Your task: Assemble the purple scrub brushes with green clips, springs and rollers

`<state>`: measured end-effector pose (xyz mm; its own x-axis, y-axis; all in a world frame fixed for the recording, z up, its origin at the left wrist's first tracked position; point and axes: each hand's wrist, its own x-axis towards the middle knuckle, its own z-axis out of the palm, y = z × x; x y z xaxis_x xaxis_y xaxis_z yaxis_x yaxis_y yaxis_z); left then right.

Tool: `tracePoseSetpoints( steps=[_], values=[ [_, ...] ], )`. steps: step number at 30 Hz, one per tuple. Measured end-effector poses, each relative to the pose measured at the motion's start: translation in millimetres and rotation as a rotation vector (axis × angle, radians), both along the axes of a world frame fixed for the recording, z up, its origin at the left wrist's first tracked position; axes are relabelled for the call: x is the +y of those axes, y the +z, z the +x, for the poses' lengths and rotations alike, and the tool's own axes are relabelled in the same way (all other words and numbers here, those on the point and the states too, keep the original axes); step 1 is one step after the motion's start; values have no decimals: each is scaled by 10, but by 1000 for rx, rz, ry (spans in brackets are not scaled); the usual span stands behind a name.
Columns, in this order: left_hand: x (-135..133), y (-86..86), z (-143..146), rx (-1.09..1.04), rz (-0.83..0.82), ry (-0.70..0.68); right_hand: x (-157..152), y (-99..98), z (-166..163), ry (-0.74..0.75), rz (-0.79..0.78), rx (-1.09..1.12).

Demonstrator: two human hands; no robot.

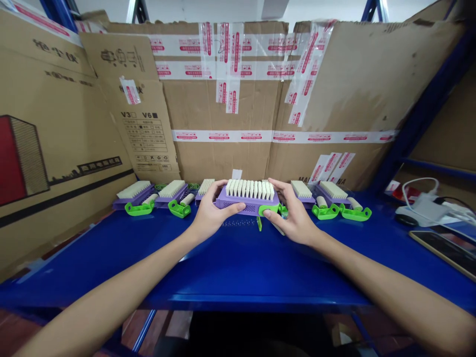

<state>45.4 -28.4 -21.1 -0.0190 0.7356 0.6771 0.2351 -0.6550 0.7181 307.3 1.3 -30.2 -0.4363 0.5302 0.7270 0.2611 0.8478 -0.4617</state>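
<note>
A purple brush (238, 205) with rows of cream bristles facing up is held level above the middle of the blue table. My left hand (211, 210) grips its left end, thumb along the front side. The right end is in my right hand (294, 214), whose thumb presses on a green end piece (268, 209). Under the brush, a thin wavy thing like a spring (238, 223) and a small green part (259, 224) show, partly hidden. Similar brushes stand behind to the left (173, 189) and right (333, 190), with green brackets (179, 209) and pale rollers (187, 199) beside them.
Taped cardboard (223, 109) walls the back, and a printed carton (59, 119) stands at the left. On the right are a white power strip (424, 207) with cables and a phone (444, 250). The blue table's (253, 267) front edge runs below my forearms.
</note>
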Motion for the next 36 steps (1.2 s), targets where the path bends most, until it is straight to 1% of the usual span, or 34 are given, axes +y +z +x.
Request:
tracePoseSetpoints(
  steps=[5, 8, 15, 19, 25, 28, 32, 36],
  values=[
    [-5, -8, 3, -12, -14, 4, 29, -27, 2, 31, -22, 33],
    [-6, -16, 3, -14, -13, 14, 32, -36, 0, 24, -18, 31],
    [5, -32, -11, -26, -18, 21, 10, 22, 14, -5, 47, -9],
    [9, -18, -22, -12, 7, 27, -6, 52, 7, -42, 92, -34],
    [35, -29, -49, 5, 25, 27, -16, 27, -29, 22, -16, 74],
    [39, -37, -56, 9, 23, 26, -9, 27, -24, 16, -12, 56],
    [38, -26, -53, 1, 7, 25, -5, 43, -12, 51, 14, 56],
    [49, -16, -34, -62, -67, 9, -8, 50, -15, 55, 22, 68]
  ],
)
